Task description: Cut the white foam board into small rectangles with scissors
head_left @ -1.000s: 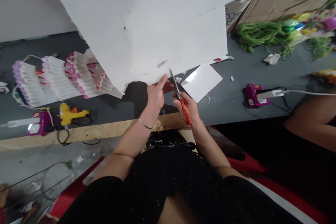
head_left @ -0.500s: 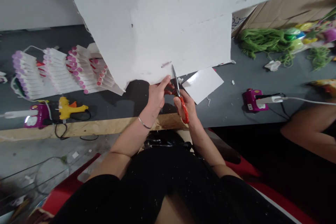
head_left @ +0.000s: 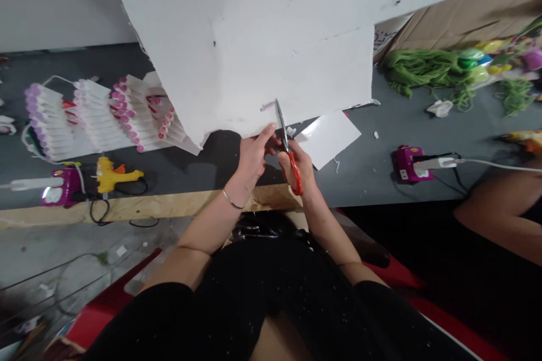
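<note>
My right hand (head_left: 305, 168) grasps the red scissors (head_left: 291, 160) mid-frame — long axis up-frame, tip leaning slightly left over the white sheet (head_left: 271, 56) in the upper middle. My left hand (head_left: 253, 155) sits just left of the blades — pinching the sheet or not, I can't tell from here.

The right hand (head_left: 308, 172) is holding red-handled scissors (head_left: 285, 138) at a white sheet's (head_left: 262, 56) edge; the left hand (head_left: 253, 158) is touching that edge. A yellow glue gun (head_left: 108, 176) is lying at left.
</note>
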The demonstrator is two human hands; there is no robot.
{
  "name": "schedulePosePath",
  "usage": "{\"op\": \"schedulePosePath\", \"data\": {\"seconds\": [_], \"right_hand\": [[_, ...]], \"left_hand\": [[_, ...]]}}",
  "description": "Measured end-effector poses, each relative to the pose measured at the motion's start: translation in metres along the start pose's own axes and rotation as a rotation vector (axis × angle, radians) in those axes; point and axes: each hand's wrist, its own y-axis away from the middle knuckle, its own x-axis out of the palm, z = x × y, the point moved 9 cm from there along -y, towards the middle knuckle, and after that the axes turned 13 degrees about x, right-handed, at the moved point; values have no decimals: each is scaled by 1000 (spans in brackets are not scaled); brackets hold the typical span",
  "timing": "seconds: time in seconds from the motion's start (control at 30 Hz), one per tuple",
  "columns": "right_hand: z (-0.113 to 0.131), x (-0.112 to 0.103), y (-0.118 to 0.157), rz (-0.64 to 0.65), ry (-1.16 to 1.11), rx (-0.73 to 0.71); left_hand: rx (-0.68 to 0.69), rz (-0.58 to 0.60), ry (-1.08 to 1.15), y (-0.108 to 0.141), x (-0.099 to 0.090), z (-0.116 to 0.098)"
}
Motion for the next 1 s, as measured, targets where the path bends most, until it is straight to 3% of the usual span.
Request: {"op": "schedulePosePath", "data": {"seconds": [0.27,0.53,0.8,1.0], "right_hand": [[13,9,-5,71,52,-31],[20,5,-8,1,94,-32],[31,8,-13,29,62,-37],[26,10,-11,29,9,-10]], "left_hand": [[17,-5,27,-3,-2,-2],[8,-47,32,-2,-4,-4],[20,-60,41,-3,-6,-5],[17,-70,26,-1,-7,-5]]}}
